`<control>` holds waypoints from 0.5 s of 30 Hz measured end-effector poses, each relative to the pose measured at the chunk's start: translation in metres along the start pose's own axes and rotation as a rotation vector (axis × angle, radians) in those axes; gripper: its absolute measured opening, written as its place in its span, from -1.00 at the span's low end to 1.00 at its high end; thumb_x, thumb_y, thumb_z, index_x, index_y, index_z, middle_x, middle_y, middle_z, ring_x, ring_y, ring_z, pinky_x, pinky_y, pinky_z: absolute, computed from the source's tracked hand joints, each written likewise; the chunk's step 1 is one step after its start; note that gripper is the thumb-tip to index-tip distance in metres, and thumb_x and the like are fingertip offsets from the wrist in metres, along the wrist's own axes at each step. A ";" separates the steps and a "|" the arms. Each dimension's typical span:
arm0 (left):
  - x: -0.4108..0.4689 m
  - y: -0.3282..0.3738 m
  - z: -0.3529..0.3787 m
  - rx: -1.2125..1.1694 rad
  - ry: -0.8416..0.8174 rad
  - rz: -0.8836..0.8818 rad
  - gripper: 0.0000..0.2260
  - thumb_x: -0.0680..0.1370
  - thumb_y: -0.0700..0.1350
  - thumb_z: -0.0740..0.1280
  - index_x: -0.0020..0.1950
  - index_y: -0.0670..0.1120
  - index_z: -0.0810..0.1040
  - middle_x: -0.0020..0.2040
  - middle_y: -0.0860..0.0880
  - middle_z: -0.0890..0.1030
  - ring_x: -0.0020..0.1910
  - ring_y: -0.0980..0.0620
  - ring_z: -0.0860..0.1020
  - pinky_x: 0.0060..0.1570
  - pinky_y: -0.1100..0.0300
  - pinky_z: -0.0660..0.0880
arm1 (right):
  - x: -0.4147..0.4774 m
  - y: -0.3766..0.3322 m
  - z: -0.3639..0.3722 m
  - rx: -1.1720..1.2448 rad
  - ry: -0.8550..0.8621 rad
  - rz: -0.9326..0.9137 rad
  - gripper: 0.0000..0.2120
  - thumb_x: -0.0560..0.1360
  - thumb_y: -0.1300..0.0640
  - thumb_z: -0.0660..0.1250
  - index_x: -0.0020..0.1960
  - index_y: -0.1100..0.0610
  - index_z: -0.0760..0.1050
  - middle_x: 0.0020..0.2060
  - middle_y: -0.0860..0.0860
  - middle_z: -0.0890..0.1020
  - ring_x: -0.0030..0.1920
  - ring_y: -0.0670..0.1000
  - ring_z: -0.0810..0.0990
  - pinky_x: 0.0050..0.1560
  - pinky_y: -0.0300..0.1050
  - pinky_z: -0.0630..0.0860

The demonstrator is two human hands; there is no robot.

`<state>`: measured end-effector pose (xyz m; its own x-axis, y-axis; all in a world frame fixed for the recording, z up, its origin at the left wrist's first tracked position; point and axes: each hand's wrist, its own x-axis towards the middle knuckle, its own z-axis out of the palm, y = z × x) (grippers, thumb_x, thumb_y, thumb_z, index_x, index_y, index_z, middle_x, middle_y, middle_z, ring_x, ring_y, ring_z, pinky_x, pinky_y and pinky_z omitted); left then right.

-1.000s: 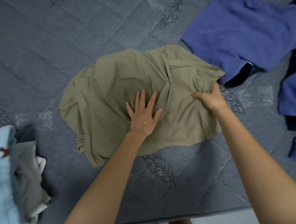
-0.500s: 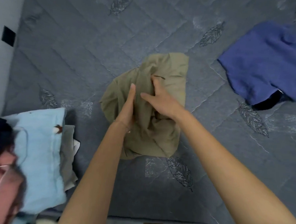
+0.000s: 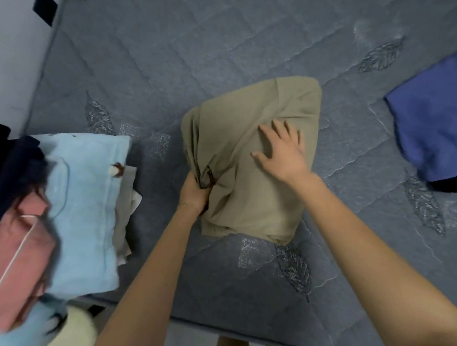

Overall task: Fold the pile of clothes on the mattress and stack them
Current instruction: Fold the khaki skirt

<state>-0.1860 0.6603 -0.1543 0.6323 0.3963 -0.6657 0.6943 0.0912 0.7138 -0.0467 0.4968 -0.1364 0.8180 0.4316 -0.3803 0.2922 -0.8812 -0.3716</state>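
Fingers (image 3: pixel 204 183) of the left hand (image 3: pixel 193 197) curl into a bunched fold on the near-left side of the olive garment (image 3: pixel 248 217), gripping it. Just beyond, the right hand (image 3: pixel 284 156) lies flat on top w/ fingers (image 3: pixel 279 127) spread wide, pressing the cloth down. The garment sits mid-mattress (image 3: pixel 175 62), doubled into a rough rectangle (left side rumpled, not square yet), so I'd judge this a last fold or tidy-up before stacking.

Next move prob. calls for tucking the bunched edge under, smoothing, then lifting the bundle w/ both hands so it doesn't fall open. It then goes left onto the stack, where a light blue folded piece (image 3: pixel 87 191) shows.

The stack sits at the near-left corner, close to the mattress edge and the wall (image 3: pixel 9 65), so there's little margin there. Bare quilt between garment and stack gives a short path. Farther off there's much open mattress. At far right a blue garment (image 3: pixel 436 118) lies over a dark one (image 3: pixel 454 184), both unfolded and well apart.
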 end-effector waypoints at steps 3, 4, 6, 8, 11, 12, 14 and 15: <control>-0.008 -0.009 -0.012 0.152 0.109 -0.030 -0.55 0.55 -0.18 0.33 0.42 -0.12 0.31 0.21 -0.01 0.48 0.15 0.05 0.44 0.12 0.23 0.36 | 0.002 0.006 0.001 -0.120 0.041 -0.046 -0.29 0.49 -0.26 0.24 0.54 -0.09 0.07 0.56 0.05 -0.01 0.55 0.13 -0.16 0.49 0.15 -0.25; -0.009 -0.006 -0.015 0.183 0.171 -0.018 -0.60 0.56 -0.20 0.29 0.38 -0.14 0.31 0.17 -0.03 0.48 0.14 0.02 0.46 0.06 0.25 0.35 | 0.003 0.008 0.003 -0.149 0.028 -0.053 -0.28 0.49 -0.29 0.22 0.55 -0.11 0.04 0.57 0.05 -0.04 0.55 0.13 -0.19 0.49 0.16 -0.27; -0.012 0.008 -0.014 0.198 0.326 0.065 -0.66 0.56 -0.23 0.25 0.34 -0.17 0.35 0.17 -0.07 0.45 0.18 -0.06 0.46 0.05 0.25 0.34 | 0.005 0.012 0.010 -0.187 -0.037 -0.041 -0.28 0.50 -0.34 0.15 0.55 -0.14 -0.02 0.57 0.05 -0.12 0.54 0.13 -0.22 0.48 0.17 -0.28; -0.014 0.023 -0.004 0.352 0.484 0.244 -0.65 0.57 -0.15 0.25 0.34 -0.15 0.39 0.27 -0.15 0.42 0.23 -0.11 0.42 0.17 0.13 0.36 | 0.007 0.015 0.017 -0.210 -0.093 -0.031 -0.29 0.51 -0.36 0.10 0.55 -0.17 -0.06 0.56 0.05 -0.16 0.54 0.12 -0.23 0.49 0.17 -0.27; -0.007 0.034 0.026 0.694 0.449 0.490 -0.58 0.55 0.07 0.15 0.33 -0.08 0.47 0.36 -0.19 0.41 0.33 -0.20 0.38 0.31 -0.15 0.31 | 0.013 0.017 0.022 -0.186 -0.081 -0.031 -0.35 0.54 -0.31 0.09 0.55 -0.16 0.01 0.57 0.07 -0.11 0.55 0.12 -0.19 0.47 0.14 -0.28; -0.003 0.034 0.038 0.820 0.384 0.514 -0.55 0.54 0.12 0.11 0.34 -0.06 0.46 0.39 -0.19 0.40 0.37 -0.23 0.35 0.35 -0.22 0.25 | 0.015 0.017 0.022 -0.166 -0.048 -0.037 -0.40 0.56 -0.27 0.10 0.54 -0.13 0.08 0.56 0.09 -0.05 0.55 0.13 -0.15 0.47 0.13 -0.27; 0.005 0.025 0.055 1.058 0.259 0.546 -0.50 0.53 0.16 0.05 0.38 -0.02 0.43 0.42 -0.18 0.37 0.40 -0.26 0.31 0.35 -0.32 0.15 | 0.021 0.016 0.021 -0.124 0.071 -0.071 -0.49 0.58 -0.18 0.08 0.49 -0.04 0.27 0.52 0.16 0.14 0.53 0.17 0.01 0.49 0.14 -0.17; 0.009 0.017 0.060 1.152 0.220 0.559 -0.48 0.52 0.17 0.04 0.39 -0.01 0.42 0.43 -0.18 0.37 0.40 -0.27 0.32 0.34 -0.34 0.15 | 0.025 0.016 0.019 -0.100 0.145 -0.103 -0.50 0.57 -0.15 0.07 0.44 0.02 0.36 0.48 0.19 0.24 0.50 0.20 0.10 0.49 0.16 -0.08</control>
<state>-0.1480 0.6110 -0.1616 0.9374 0.2763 -0.2120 0.3201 -0.9233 0.2122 -0.0312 0.4971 -0.1681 0.8420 0.4943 -0.2162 0.4197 -0.8519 -0.3133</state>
